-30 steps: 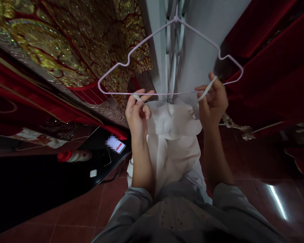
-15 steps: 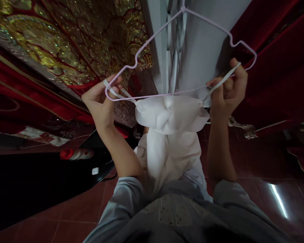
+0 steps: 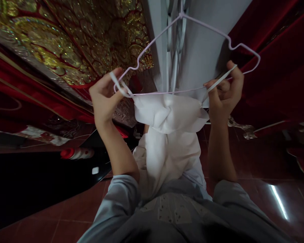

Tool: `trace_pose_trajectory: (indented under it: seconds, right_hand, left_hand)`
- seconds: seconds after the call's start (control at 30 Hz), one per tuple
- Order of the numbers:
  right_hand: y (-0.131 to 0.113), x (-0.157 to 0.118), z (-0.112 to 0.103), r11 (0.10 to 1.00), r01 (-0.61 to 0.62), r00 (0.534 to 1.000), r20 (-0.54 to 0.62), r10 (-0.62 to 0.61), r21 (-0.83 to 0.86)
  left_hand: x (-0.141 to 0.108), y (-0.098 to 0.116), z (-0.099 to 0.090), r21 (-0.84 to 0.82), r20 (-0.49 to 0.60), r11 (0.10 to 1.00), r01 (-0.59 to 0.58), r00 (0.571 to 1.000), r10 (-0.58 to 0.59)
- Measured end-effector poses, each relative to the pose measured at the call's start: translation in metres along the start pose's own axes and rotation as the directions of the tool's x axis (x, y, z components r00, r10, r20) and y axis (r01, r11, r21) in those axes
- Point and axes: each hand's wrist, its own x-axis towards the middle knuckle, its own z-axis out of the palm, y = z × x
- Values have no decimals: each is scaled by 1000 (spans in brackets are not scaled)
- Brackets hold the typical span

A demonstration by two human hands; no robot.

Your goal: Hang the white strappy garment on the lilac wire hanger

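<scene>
A pale pink wire hanger (image 3: 181, 15) points away from me, its bottom bar lying across the top of a white dress (image 3: 172, 148) with thin straps and a ruffled, knotted top. My left hand (image 3: 102, 101) has the left strap (image 3: 116, 84) stretched between fingers and thumb, looped round the hanger's left corner. On the other side, my right hand (image 3: 224, 101) holds the right strap (image 3: 221, 80) taut over the index finger and thumb. The hanger's right end passes behind that hand, which partly hides it. The dress hangs down in front of my body.
Gold sequined red garments (image 3: 91, 40) hang at the left, and dark red cloth (image 3: 276, 74) at the right. A grey-white panel (image 3: 202, 50) stands ahead. On a black tabletop (image 3: 40, 189) lie a red-capped bottle (image 3: 78, 153) and a small white case (image 3: 95, 170).
My left hand has moved right and inward, drawing its strap further round the hanger's left corner. The hanger has shifted slightly right and lower; my right hand has moved slightly left.
</scene>
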Motion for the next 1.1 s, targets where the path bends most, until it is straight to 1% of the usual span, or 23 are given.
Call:
trace_pose_trajectory:
  seconds: [0.07, 0.13, 0.2, 0.27, 0.3, 0.33, 0.37, 0.4, 0.43, 0.47, 0.5, 0.57, 0.63, 0.67, 0.7, 0.73, 0.77, 0.8, 0.87, 0.93, 1.0, 1.03, 1.1]
  right_hand:
    - [2, -4, 2, 1000, -14, 999, 35, 14, -7]
    - [4, -8, 4, 999, -50, 996, 77, 51, -21]
    - [5, -11, 3, 996, -81, 991, 106, 85, -40]
    - [6, -13, 0, 994, -90, 988, 123, 97, -58]
    - [6, -13, -1, 994, -86, 987, 127, 94, -61]
    - [5, -13, -2, 995, -82, 988, 130, 88, -56]
    - [3, -14, -2, 996, -79, 987, 134, 84, -39]
    - [1, -14, -1, 997, -82, 987, 137, 83, -13]
    - [-2, -14, 1, 996, -90, 986, 141, 87, 18]
    - [-6, -15, 4, 994, -102, 985, 143, 95, 46]
    - [-9, -16, 7, 992, -112, 985, 141, 102, 65]
    - [-13, -18, 11, 992, -107, 987, 127, 97, 74]
    - [-6, -19, 10, 996, -50, 998, 45, 46, 80]
    - [2, -17, 5, 996, -1, 999, -37, 5, 91]
    - [12, -13, -2, 993, 57, 990, -136, -43, 105]
    - [24, -8, -11, 988, 109, 966, -247, -79, 112]
    - [37, -1, -20, 978, 170, 936, -331, -123, 118]
    - [47, 7, -30, 975, 192, 926, -348, -143, 111]
    - [58, 26, -45, 984, 161, 952, -274, -134, 78]
    - [50, 45, -50, 987, 143, 980, -148, -131, 70]
    - [28, 61, -47, 989, 149, 989, -6, -149, 4]
    - [14, 67, -44, 981, 182, 982, 60, -178, -71]
    - [-9, 77, -39, 934, 279, 953, 183, -241, -224]
  left_hand:
    - [12, 14, 19, 102, 57, 994, 37, 997, -43]
    - [23, 26, 35, 215, 56, 975, 59, 996, -73]
    - [30, 33, 43, 309, 26, 949, 64, 997, -76]
    - [33, 31, 44, 308, -9, 949, 74, 997, -75]
    - [32, 27, 44, 233, -61, 968, 96, 995, -84]
    - [30, 21, 45, 114, -140, 985, 126, 984, -109]
    - [26, 13, 46, -24, -221, 989, 146, 964, -148]
    - [21, 5, 48, -181, -293, 969, 166, 932, -215]
    - [14, -4, 51, -288, -306, 937, 200, 908, -287]
    - [7, -12, 55, -376, -282, 896, 237, 892, -355]
    - [-1, -19, 60, -422, -227, 862, 282, 887, -401]
    - [-14, -29, 70, -441, -117, 835, 329, 901, -417]
    - [-23, -33, 77, -422, -95, 861, 283, 931, -353]
    - [-25, -34, 80, -410, -104, 877, 252, 942, -320]
    - [-26, -33, 81, -400, -116, 887, 229, 948, -297]
    - [-27, -31, 81, -389, -131, 896, 216, 949, -285]
    - [-26, -30, 81, -369, -146, 905, 212, 948, -282]
    - [-26, -28, 81, -344, -164, 915, 210, 946, -279]
    - [-25, -24, 81, -303, -195, 931, 204, 943, -270]
    - [-26, -23, 83, -301, -217, 936, 182, 943, -253]
    - [-27, -24, 85, -325, -227, 932, 158, 944, -239]
    - [-28, -26, 86, -339, -228, 929, 150, 945, -236]
    - [-29, -28, 88, -359, -227, 922, 146, 944, -238]
